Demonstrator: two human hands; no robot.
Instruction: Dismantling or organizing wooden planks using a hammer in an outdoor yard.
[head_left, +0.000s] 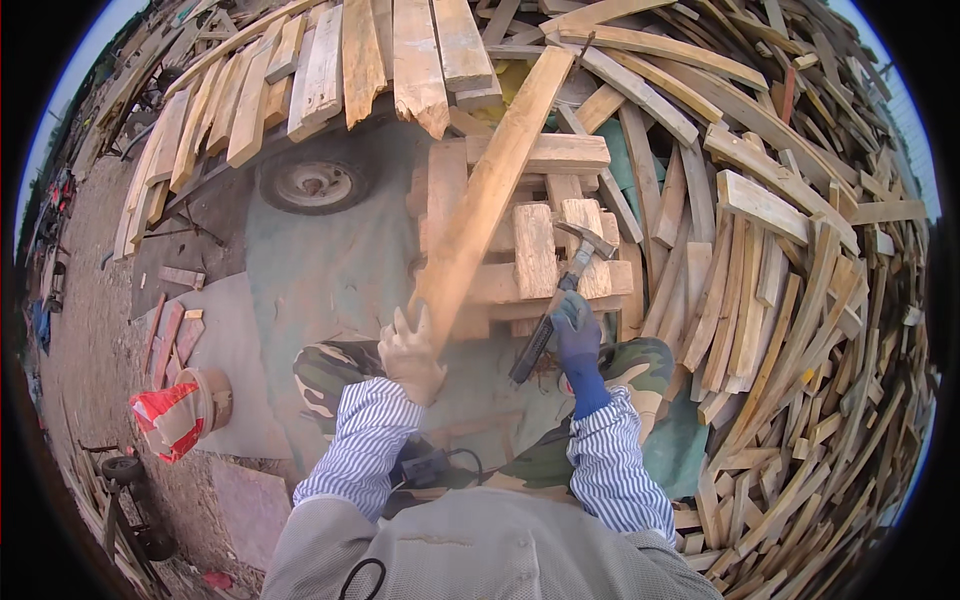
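Note:
My left hand (410, 365), in a pale glove, is closed loosely on the near end of a long light plank (492, 180), which slants up and right across a rough stack of timber blocks (535, 250). My right hand (576, 335), in a blue glove, grips a claw hammer (540, 335) with a dark handle. Its metal head is raised near two short, rough blocks at the right of the stack, and the handle's end points down-left.
Loose boards (760, 290) are heaped along the right and top. A small wheel (310, 185) lies upper left on a grey-green sheet (300, 260). At left are a bucket (212, 400) with a red-and-white bag, small reddish offcuts (178, 345) and a wheeled frame (125, 470).

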